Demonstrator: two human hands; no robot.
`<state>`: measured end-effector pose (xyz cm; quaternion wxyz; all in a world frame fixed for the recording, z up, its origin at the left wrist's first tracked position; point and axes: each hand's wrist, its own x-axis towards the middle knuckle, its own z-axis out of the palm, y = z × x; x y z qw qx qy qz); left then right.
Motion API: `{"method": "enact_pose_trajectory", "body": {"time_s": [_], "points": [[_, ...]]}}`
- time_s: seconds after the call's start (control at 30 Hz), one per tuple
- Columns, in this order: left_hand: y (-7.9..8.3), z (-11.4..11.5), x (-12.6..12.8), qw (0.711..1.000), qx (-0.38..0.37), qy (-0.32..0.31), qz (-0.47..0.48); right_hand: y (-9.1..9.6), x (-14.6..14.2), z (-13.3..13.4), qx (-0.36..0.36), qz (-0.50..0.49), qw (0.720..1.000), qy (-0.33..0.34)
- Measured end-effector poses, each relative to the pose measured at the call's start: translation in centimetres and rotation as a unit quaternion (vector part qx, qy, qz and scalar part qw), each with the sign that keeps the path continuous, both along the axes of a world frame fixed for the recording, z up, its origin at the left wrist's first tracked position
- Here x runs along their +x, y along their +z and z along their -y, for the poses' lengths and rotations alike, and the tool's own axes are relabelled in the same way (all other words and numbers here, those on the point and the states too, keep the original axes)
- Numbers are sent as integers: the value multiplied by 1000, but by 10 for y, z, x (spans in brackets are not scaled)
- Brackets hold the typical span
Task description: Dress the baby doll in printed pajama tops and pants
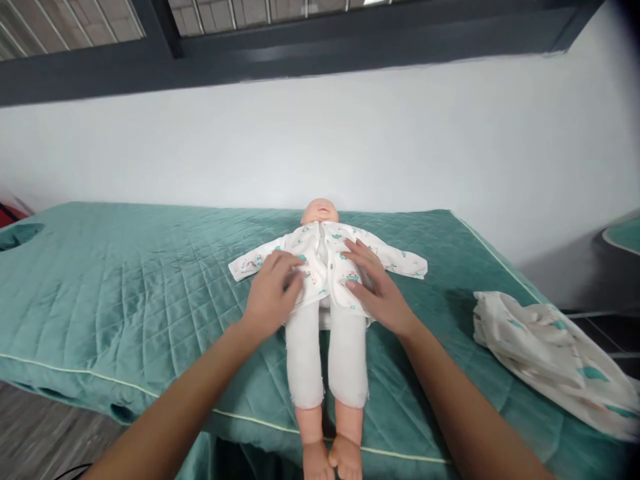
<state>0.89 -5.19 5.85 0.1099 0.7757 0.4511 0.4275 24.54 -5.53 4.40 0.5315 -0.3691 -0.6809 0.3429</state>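
Observation:
A baby doll [320,212] lies on its back on the green quilted bed [125,280], head toward the wall, feet over the near edge. It wears a white printed shirt [327,257] with sleeves spread out and white trousers [327,353]. My left hand [273,293] lies on the shirt's left half at the doll's waist, fingers stretched flat. My right hand [375,287] rests on the shirt's right half, fingers spread and flat. Neither hand grips anything.
A crumpled white printed cloth [550,353] lies on the bed's right corner. A white wall stands behind the bed under a dark window frame. A face hole [20,235] shows at the bed's far left. Wooden floor lies below left.

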Motion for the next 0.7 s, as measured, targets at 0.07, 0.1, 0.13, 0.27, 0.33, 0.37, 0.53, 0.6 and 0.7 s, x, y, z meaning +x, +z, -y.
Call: {"method": "enact_pose_trajectory", "body": {"time_s": [0.07,0.1,0.13,0.27,0.33,0.37,0.53,0.6,0.7], "points": [[-10,26,2,998,11,-21,-49,-6,-9,7,23,36,999,-13],[-13,34,5,997,16,-18,-79,-9,-13,11,30,47,998,-18],[-13,39,8,994,18,-8,-110,-12,-15,16,32,55,998,-23],[-10,41,17,984,23,25,-175,-23,-17,39,32,83,995,-50],[-11,42,15,987,34,22,-154,-25,-17,48,34,91,993,-67],[-14,45,13,990,41,11,-135,-26,-18,52,34,90,993,-74],[-36,61,-4,996,43,-74,-30,-22,-24,60,11,30,996,-82],[-46,60,-12,996,-2,-66,67,-24,-24,59,-12,-30,995,-89],[-57,44,-19,950,-134,19,282,-33,-15,50,-91,-223,957,-162]]}}
